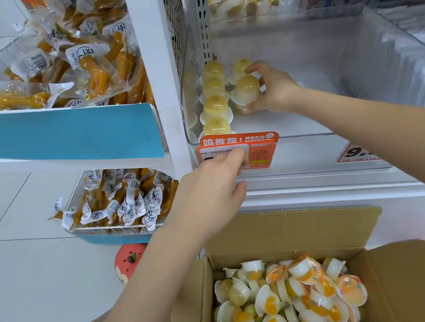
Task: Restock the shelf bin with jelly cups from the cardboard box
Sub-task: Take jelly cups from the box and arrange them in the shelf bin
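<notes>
Fingers (pixel 252 69) of right hand (pixel 272 90) were curled round a jelly cup (pixel 247 90), setting it dome-up in a second row inside the clear shelf bin (pixel 396 48). Left hand (pixel 210 189) hung loose, empty, by the orange price tag (pixel 259 150). Placing step; next likely release, then reach to the cardboard box (pixel 295 231) below.

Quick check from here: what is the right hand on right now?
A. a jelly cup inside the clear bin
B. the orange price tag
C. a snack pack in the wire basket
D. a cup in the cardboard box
A: the right hand grips a jelly cup inside the bin, beside the row already placed.
</notes>
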`<state>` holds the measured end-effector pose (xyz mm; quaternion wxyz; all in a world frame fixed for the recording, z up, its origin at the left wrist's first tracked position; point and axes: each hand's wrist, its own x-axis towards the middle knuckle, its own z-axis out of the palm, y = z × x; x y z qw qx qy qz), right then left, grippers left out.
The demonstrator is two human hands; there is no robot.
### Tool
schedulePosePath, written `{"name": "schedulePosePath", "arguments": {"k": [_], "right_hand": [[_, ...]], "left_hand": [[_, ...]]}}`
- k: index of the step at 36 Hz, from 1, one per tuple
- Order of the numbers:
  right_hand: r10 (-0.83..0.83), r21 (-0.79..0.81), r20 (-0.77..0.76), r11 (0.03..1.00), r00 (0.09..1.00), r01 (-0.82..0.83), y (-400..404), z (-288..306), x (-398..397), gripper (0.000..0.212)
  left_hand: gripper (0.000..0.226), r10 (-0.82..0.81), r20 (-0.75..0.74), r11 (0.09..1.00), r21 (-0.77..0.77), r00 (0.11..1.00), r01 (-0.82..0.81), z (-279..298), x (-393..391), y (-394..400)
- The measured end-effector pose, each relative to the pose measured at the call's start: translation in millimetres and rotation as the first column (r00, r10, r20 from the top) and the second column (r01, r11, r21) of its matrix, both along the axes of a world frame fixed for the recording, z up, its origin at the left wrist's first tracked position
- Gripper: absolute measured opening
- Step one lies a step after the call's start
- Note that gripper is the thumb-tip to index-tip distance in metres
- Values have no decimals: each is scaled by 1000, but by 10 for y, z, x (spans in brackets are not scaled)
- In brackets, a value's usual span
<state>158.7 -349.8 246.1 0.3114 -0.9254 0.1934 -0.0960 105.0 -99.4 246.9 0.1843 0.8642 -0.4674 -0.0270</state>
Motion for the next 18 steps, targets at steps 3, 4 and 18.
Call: {"name": "schedulePosePath", "arguments": {"k": [3, 4, 18], "right_hand": [[-4, -4, 45, 1000, 999, 4, 5, 163, -178, 82], [-20, -4, 107, 1000, 994, 21, 17, 240, -288, 75], [170, 47, 144, 983, 975, -178, 687, -492, -2744, 32]], "left_hand": [[24, -8, 13, 1000, -5, 1000, 9, 0, -3, 15], [24, -11, 17, 1000, -6, 1000, 11, -3, -16, 21], [17, 1, -243, 949, 305, 970, 76, -1220, -513, 219]]}}
